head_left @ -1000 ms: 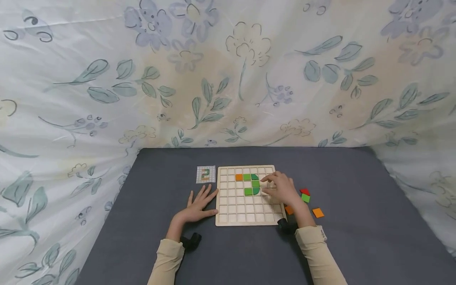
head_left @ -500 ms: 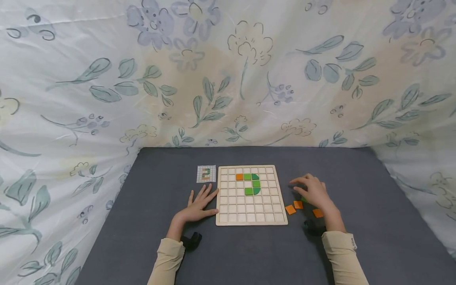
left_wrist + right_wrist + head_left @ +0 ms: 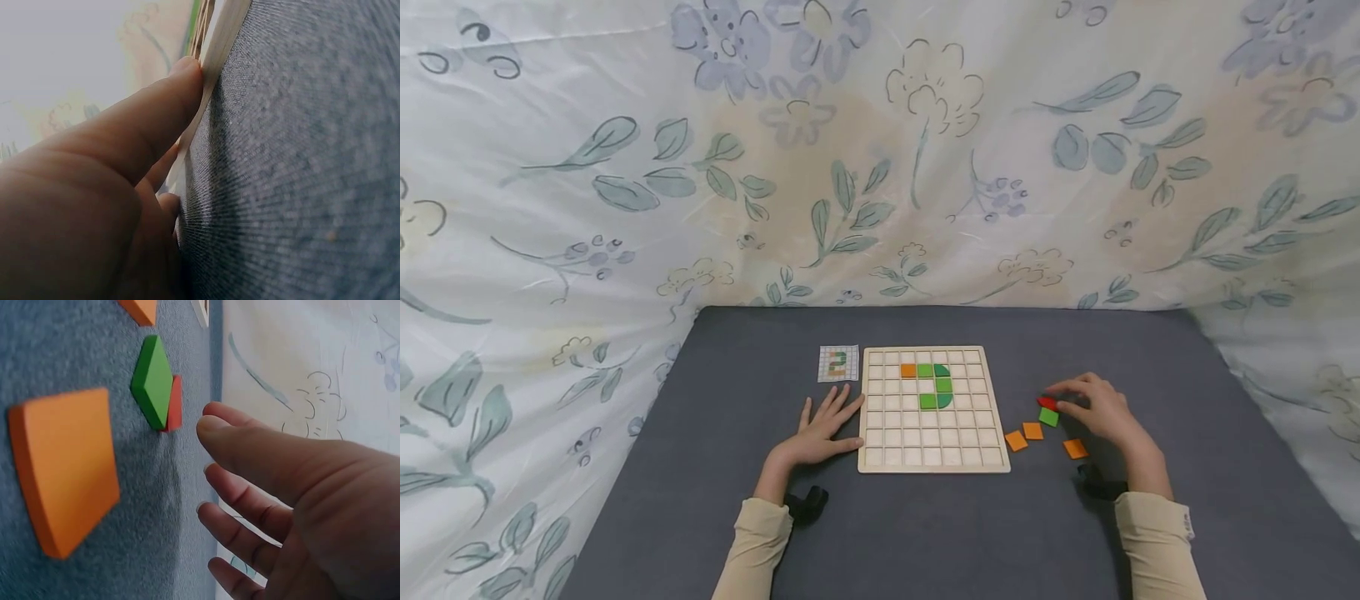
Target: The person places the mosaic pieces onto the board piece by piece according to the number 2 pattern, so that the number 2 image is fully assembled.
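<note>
A pale wooden grid board (image 3: 895,433) lies on the dark cloth. Several tiles sit in its upper cells: an orange square (image 3: 908,370), light green squares (image 3: 943,385) and dark green rounded pieces (image 3: 944,401). Fingers spread, my left hand (image 3: 808,442) rests at the board's left edge; its thumb (image 3: 169,94) touches the rim in the left wrist view. My right hand (image 3: 1101,408) hovers by a red tile (image 3: 175,403), thumb and fingers apart with nothing between them. A light green tile (image 3: 152,384) lies against the red one.
Orange tiles (image 3: 1032,431) lie loose right of the board, one (image 3: 1075,449) nearer the right wrist. Left of the board's top is a small printed card (image 3: 838,364) showing a coloured figure on a grid. A flowered curtain (image 3: 880,167) hangs behind the table.
My right hand has moved right, from over the board to the loose tiles, uncovering the orange ones. The left hand keeps its place at the board's edge.
</note>
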`<state>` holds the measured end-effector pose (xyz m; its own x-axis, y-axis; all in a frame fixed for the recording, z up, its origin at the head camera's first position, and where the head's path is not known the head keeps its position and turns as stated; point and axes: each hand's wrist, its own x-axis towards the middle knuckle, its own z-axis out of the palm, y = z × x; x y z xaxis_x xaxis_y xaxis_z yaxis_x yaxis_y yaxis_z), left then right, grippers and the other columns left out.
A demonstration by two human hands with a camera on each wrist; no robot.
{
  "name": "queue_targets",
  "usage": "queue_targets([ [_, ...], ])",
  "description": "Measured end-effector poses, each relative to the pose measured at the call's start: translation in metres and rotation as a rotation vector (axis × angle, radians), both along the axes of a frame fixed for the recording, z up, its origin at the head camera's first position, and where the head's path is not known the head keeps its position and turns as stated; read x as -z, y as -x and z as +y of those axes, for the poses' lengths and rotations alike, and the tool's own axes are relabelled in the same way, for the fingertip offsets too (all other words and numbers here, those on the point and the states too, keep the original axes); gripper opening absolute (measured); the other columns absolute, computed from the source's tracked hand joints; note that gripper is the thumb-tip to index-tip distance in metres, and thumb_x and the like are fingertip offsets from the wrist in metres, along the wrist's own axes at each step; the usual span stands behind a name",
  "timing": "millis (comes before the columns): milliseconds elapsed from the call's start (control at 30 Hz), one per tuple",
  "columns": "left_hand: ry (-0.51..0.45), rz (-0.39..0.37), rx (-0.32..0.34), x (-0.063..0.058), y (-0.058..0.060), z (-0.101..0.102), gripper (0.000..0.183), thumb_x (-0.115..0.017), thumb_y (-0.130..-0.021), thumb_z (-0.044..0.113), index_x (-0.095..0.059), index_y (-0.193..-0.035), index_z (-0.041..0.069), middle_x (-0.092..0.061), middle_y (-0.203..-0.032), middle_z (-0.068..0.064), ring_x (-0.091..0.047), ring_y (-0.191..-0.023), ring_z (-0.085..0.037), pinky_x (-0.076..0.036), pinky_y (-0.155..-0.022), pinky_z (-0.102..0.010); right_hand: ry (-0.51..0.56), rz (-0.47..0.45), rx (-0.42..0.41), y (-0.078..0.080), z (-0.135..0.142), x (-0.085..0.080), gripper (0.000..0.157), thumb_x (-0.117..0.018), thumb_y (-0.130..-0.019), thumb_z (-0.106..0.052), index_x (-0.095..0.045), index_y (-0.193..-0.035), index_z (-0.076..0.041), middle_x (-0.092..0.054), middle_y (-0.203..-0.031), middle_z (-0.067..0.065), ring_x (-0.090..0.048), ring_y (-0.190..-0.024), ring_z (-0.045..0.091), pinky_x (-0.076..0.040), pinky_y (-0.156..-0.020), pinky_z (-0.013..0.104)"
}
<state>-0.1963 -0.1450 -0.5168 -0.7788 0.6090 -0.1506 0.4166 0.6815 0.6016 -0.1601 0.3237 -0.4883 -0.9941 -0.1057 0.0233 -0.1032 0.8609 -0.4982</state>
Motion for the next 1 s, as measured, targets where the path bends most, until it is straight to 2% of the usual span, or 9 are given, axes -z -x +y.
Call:
queue_targets([
  [400,0.000,-0.004,-0.004,-0.002,-0.001,0.001,0.073,-0.053,-0.092,0.045,-0.016,-0.150,0.022,0.000,-0.156,-0.009,0.009,-0.143,-0.030,0.015,-0.106,-0.061,0.003,-0.018,-0.035,-0.001,0.007,0.005,0.028,-0.067,-0.084,-0.012,-0.067,-0.113,-0.011,-0.051,-0.105,0.016,-0.049,-0.093,0.036,-0.033,-0.072,0.051],
  [633,-0.003,-0.002,-0.001,-0.003,-0.003,0.001,0.072,-0.052,-0.092,0.045,-0.017,-0.150,0.022,-0.001,-0.156,-0.009,0.008,-0.143,-0.030,0.015,-0.105,-0.061,-0.001,-0.014,-0.026,0.001,0.007,0.008,0.027,-0.069,-0.083,-0.012,-0.069,-0.110,-0.011,-0.053,-0.101,0.014,-0.048,-0.090,0.032,-0.032,-0.070,0.046],
  [1000,0.003,-0.003,-0.012,-0.005,-0.002,0.003,0.072,-0.053,-0.092,0.045,-0.017,-0.150,0.022,-0.001,-0.156,-0.009,0.008,-0.143,-0.029,0.015,-0.106,-0.061,0.003,0.013,-0.011,0.005,0.008,0.015,0.027,-0.069,-0.083,-0.016,-0.069,-0.110,-0.010,-0.052,-0.103,0.016,-0.047,-0.093,0.036,-0.031,-0.075,0.054],
])
